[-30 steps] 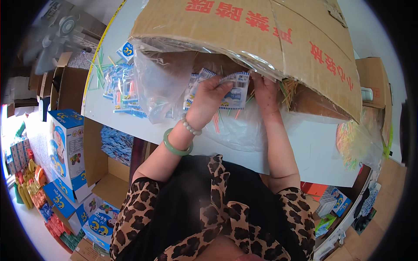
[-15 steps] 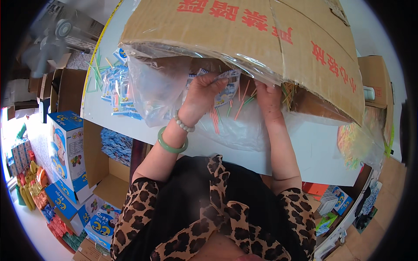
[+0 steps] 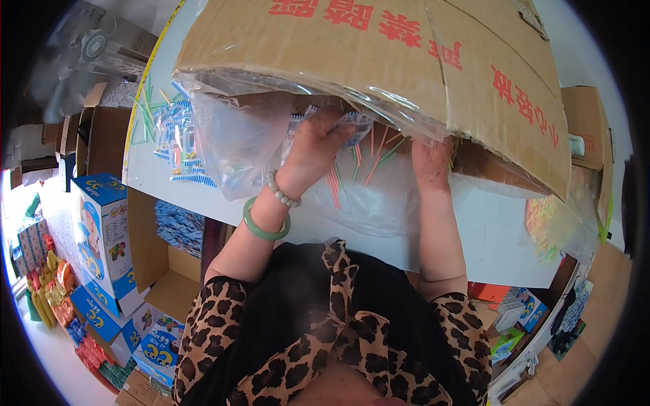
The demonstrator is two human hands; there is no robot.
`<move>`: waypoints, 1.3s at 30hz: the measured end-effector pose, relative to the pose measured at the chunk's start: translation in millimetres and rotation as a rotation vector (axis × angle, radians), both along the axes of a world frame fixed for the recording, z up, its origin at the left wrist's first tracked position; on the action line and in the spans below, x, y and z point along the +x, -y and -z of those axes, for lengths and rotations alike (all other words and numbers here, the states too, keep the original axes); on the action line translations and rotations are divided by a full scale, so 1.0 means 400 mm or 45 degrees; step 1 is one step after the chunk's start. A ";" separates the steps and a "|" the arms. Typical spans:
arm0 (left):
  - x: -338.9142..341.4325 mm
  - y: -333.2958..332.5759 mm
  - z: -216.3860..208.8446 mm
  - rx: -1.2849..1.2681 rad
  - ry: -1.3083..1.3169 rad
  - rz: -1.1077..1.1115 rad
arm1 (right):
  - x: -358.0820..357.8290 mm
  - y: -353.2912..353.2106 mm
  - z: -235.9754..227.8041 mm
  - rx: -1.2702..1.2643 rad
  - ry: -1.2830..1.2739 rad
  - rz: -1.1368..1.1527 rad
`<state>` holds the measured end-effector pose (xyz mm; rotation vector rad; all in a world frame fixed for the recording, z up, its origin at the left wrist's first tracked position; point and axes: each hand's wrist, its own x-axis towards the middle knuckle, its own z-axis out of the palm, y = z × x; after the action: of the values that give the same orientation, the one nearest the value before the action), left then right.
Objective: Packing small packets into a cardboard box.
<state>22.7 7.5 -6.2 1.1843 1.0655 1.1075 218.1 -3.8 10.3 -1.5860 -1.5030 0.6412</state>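
Observation:
A large cardboard box (image 3: 325, 51) lies on its side, its mouth toward me and lined with a clear plastic bag (image 3: 237, 132). Just inside the mouth, my left hand (image 3: 313, 150) grips a blue-and-white printed plastic packet (image 3: 359, 126). Thin coloured sticks (image 3: 374, 166), orange and green, lie loose on the plastic between my hands. My right hand (image 3: 431, 162) is at the box's edge with its fingers curled. Their tips are partly hidden by the liner and the box, so what they hold cannot be made out.
More blue-and-white packets (image 3: 179, 145) and green sticks (image 3: 143, 115) lie on the white table (image 3: 487, 237) at the left. Below it stands an open carton (image 3: 166, 291) with blue packets. A clear bag of pale coloured sticks (image 3: 545, 220) sits at the right edge.
My right hand has shifted slightly right and toward me. My left hand has turned a little, still on the packet, and less of the packet shows. The box's left edge sits slightly further left.

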 end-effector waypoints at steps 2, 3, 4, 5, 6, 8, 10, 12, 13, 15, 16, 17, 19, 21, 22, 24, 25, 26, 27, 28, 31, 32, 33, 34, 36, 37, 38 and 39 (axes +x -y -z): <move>0.018 -0.002 -0.012 -0.006 0.283 -0.055 | -0.024 -0.011 0.006 0.267 0.104 0.052; 0.022 0.001 -0.025 -0.006 0.285 -0.051 | -0.028 -0.015 0.009 0.533 0.206 0.096; 0.021 0.004 -0.050 0.053 0.180 -0.057 | -0.022 -0.014 0.015 0.532 0.205 0.093; 0.020 0.005 -0.061 0.111 0.074 -0.063 | -0.012 -0.010 0.020 0.407 0.231 0.114; 0.014 -0.005 -0.033 0.109 0.073 -0.066 | -0.006 -0.008 0.024 0.280 0.257 0.135; -0.016 -0.020 0.028 -0.204 0.382 0.060 | -0.023 -0.004 0.002 0.215 0.184 0.149; -0.021 -0.016 0.018 -0.239 0.377 0.072 | -0.030 -0.003 -0.001 0.150 0.122 0.179; -0.014 -0.017 0.009 -0.270 0.377 0.095 | -0.033 -0.004 0.014 0.185 0.105 0.141; -0.017 -0.014 0.009 -0.189 0.243 0.103 | -0.049 -0.004 -0.001 0.184 0.103 0.136; -0.011 -0.009 -0.004 -0.112 0.115 0.117 | -0.082 -0.002 -0.042 0.273 0.767 0.036; -0.002 -0.005 -0.033 -0.153 0.226 0.129 | -0.089 -0.004 -0.027 0.272 0.771 0.040; 0.005 -0.001 -0.054 -0.195 0.338 0.140 | -0.096 -0.008 0.002 0.318 0.532 0.066; 0.012 0.006 -0.070 -0.113 0.233 0.146 | -0.115 -0.011 0.018 0.363 0.292 0.088; 0.010 0.006 -0.072 -0.030 0.125 0.147 | -0.133 -0.012 0.018 0.404 -0.057 0.096; 0.004 0.006 -0.070 -0.064 0.113 0.191 | -0.136 -0.011 0.021 0.403 -0.058 0.092; -0.008 0.007 -0.053 -0.099 0.100 0.232 | -0.138 -0.008 0.028 0.286 -0.621 -0.063; -0.015 0.006 -0.038 -0.148 0.168 0.249 | -0.136 -0.007 0.028 0.283 -0.622 -0.068; -0.020 0.005 -0.029 -0.198 0.236 0.267 | -0.132 -0.006 0.028 0.314 -0.648 -0.088; -0.024 0.008 -0.026 -0.198 0.236 0.261 | -0.129 -0.005 0.029 0.344 -0.674 -0.107; -0.022 0.007 -0.044 -0.279 0.162 0.294 | -0.123 -0.008 0.040 0.343 -0.672 -0.105; -0.011 0.011 -0.039 -0.290 0.154 0.326 | -0.109 -0.017 0.071 0.309 -0.467 0.026; -0.009 0.014 -0.035 -0.218 0.221 0.323 | -0.108 -0.016 0.065 0.238 -0.537 0.007; -0.013 0.014 -0.039 -0.219 0.220 0.320 | -0.107 -0.015 0.062 0.167 -0.608 -0.013; -0.016 0.012 -0.049 -0.208 0.129 0.362 | -0.104 -0.015 0.070 0.167 -0.607 -0.010; -0.016 0.011 -0.055 -0.197 0.039 0.405 | -0.095 -0.017 0.092 0.215 -0.736 0.092; -0.017 0.011 -0.054 -0.149 0.022 0.346 | -0.090 -0.017 0.073 0.213 -0.737 0.088; -0.018 0.012 -0.054 -0.099 -0.001 0.282 | -0.083 -0.014 0.038 0.345 -0.223 0.161; -0.020 0.011 -0.043 -0.097 -0.007 0.274 | -0.079 -0.010 0.017 0.469 0.294 0.231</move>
<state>14.8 2.9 11.0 1.2112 0.9510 0.8897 186.6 0.0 3.5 -1.5187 -1.5159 0.0716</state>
